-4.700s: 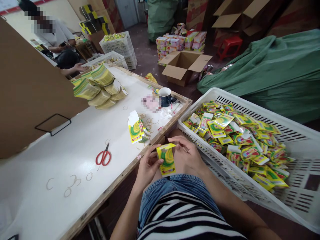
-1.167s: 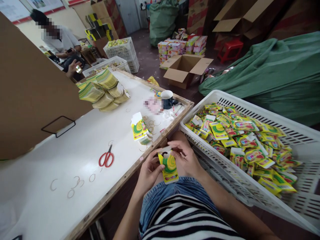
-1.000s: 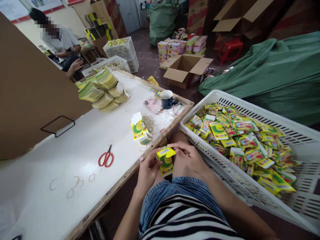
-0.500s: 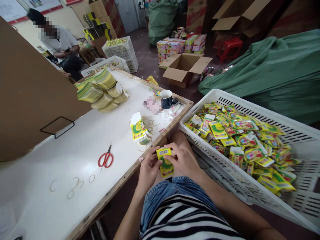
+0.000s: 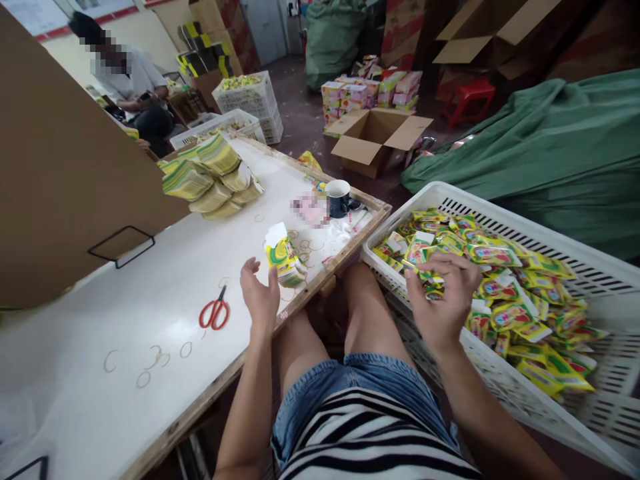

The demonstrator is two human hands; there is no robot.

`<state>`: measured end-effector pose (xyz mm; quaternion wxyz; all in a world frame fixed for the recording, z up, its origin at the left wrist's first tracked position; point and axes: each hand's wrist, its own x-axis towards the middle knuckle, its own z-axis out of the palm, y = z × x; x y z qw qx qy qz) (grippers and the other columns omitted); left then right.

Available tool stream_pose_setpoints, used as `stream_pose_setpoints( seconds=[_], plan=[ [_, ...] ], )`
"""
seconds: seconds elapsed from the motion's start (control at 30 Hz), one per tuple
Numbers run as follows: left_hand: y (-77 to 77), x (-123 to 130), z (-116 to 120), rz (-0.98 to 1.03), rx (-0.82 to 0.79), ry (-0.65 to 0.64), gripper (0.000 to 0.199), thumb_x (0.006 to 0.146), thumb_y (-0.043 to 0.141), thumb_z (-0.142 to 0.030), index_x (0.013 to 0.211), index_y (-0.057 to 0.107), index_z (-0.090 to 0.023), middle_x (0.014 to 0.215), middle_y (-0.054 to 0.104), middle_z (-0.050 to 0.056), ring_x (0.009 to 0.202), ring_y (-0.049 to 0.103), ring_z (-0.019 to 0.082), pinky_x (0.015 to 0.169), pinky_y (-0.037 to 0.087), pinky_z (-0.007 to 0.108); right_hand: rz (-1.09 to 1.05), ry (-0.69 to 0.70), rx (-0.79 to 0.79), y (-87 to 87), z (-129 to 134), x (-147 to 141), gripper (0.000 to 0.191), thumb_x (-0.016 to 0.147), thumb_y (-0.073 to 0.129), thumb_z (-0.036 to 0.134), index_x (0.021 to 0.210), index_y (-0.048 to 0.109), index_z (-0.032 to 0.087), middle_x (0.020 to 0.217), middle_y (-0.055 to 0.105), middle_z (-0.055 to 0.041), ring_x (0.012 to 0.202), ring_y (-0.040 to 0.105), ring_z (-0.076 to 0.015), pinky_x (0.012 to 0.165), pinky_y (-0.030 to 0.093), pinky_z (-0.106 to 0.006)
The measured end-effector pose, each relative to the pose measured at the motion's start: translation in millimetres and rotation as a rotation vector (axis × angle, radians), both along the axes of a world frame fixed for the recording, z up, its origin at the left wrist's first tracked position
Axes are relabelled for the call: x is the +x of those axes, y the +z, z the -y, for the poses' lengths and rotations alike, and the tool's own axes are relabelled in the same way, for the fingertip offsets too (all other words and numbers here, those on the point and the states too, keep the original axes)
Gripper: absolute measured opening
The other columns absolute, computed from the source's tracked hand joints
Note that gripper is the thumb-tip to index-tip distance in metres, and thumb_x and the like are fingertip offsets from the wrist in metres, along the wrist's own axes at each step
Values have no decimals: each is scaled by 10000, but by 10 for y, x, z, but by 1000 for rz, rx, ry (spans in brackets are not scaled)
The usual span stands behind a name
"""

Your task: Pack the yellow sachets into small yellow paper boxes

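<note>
My left hand (image 5: pixel 260 293) is above the table edge with its fingers apart and nothing in it. Just beyond its fingertips stands a small stack of flat yellow-and-green cartons (image 5: pixel 284 257) with a white flap on top. My right hand (image 5: pixel 445 293) hangs over the near left part of a white plastic crate (image 5: pixel 545 267). Its fingers are bent, with a gap between thumb and forefinger, and I see nothing held there. Below it lie many small yellow packets (image 5: pixel 500 290) in a loose heap, partly hidden by the hand.
Red-handled scissors (image 5: pixel 215 313) and loose rubber bands (image 5: pixel 143 380) lie on the white table (image 5: pixel 200 400). Bundled cartons (image 5: pixel 213 177) are stacked farther back. A dark mug (image 5: pixel 339 200) stands near the table corner. An open cardboard box (image 5: pixel 373 143) is on the floor; another person (image 5: pixel 135 87) sits behind.
The yellow packet held between both hands has left them. My right hand has moved right over the crate, and my left hand has moved left and up towards the carton stack.
</note>
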<state>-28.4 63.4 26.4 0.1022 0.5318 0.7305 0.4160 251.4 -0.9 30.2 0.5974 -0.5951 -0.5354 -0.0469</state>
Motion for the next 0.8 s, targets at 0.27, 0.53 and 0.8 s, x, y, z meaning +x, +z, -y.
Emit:
stream_pose_setpoints(
  seconds=[0.27,0.53,0.8],
  plan=[
    [60,-246,-74,41,-173,-22,196,796,589,-361,709,569,-186,644,607,12,623,575,175,613,446,280,-172,293,-113,-142,91,-369,62,922,571,196,910,621,229,901,642,-49,903,614,-218,820,513,-386],
    [102,268,654,162,-26,-684,138,866,613,-271,772,529,-214,785,644,6,693,595,144,668,465,234,-82,637,-244,78,29,-767,422,943,534,240,1363,495,245,1336,604,-132,1223,567,-276,1011,461,-469],
    [-57,411,804,706,-273,-815,258,864,664,-443,859,608,-191,877,693,45,753,634,160,673,507,247,-379,723,-349,-24,21,-744,255,874,607,261,1112,528,216,951,596,-44,825,586,-174,740,521,-296]
  ],
)
